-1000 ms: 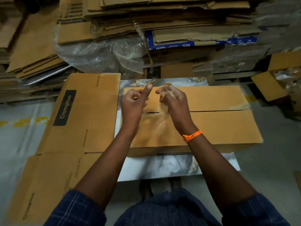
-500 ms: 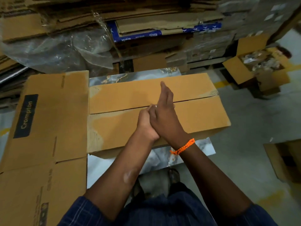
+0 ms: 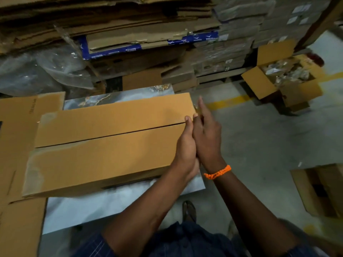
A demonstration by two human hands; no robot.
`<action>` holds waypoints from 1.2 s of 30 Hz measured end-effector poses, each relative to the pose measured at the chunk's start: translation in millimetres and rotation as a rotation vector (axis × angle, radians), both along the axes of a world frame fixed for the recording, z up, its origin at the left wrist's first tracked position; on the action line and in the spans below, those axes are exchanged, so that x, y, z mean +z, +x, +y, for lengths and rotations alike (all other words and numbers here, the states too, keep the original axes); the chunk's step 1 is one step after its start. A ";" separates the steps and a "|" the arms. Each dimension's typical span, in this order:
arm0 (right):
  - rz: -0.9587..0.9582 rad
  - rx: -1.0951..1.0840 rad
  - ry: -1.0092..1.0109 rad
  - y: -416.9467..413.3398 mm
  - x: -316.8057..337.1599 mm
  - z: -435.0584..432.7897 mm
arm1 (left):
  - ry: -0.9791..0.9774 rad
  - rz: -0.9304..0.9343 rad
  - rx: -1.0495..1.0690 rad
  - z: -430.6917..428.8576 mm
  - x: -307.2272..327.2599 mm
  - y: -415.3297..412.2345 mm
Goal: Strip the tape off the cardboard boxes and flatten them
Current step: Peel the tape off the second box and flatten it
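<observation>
Cardboard stack (image 3: 130, 19) fills the far side, and one layer carries a blue band (image 3: 111, 51) whose print we cannot read. Nearer, we see the long tan box (image 3: 104, 156) lying on a marbled table (image 3: 111, 206). Its two top flaps are closed along a lengthwise seam, and pale scuffed patches mark its left end. A flat sheet (image 3: 16, 145) lies just beside it on the left, its small lettering too blurred for us. An open box (image 3: 259, 84) of scraps sits far right. Over the tan box's right end, the left hand (image 3: 185, 145) and right hand (image 3: 207, 140) press palm to palm, fingers straight. We cannot tell whether anything lies between them. An orange bracelet (image 3: 218, 172) circles the right wrist.
</observation>
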State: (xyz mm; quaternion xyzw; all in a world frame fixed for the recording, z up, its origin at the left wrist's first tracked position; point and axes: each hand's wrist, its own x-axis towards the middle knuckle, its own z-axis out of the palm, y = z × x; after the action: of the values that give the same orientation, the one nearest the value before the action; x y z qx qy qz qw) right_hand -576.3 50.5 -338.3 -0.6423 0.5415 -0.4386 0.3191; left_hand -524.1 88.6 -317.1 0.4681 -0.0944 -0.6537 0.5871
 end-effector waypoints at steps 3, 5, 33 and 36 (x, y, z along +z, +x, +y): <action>0.071 0.063 -0.227 -33.9 -12.8 -20.8 | -0.037 0.188 -0.031 -22.1 -8.8 -24.4; 0.081 0.077 -0.256 -49.2 -16.1 -39.9 | -0.070 0.217 -0.063 -28.8 -16.7 -29.0; 0.498 0.106 0.062 -64.0 -85.3 -179.7 | 0.046 -1.741 -1.054 -33.4 -66.0 113.7; 0.617 0.045 0.021 -67.6 -80.4 -180.5 | 0.201 -1.733 -1.063 -35.3 -69.5 115.5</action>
State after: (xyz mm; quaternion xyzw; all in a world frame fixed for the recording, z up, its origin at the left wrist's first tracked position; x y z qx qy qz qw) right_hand -643.9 -130.0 -418.7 -0.7537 0.6030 -0.2100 0.1559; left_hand -408.6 53.3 -386.6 0.7245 -0.6271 -0.2710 -0.0913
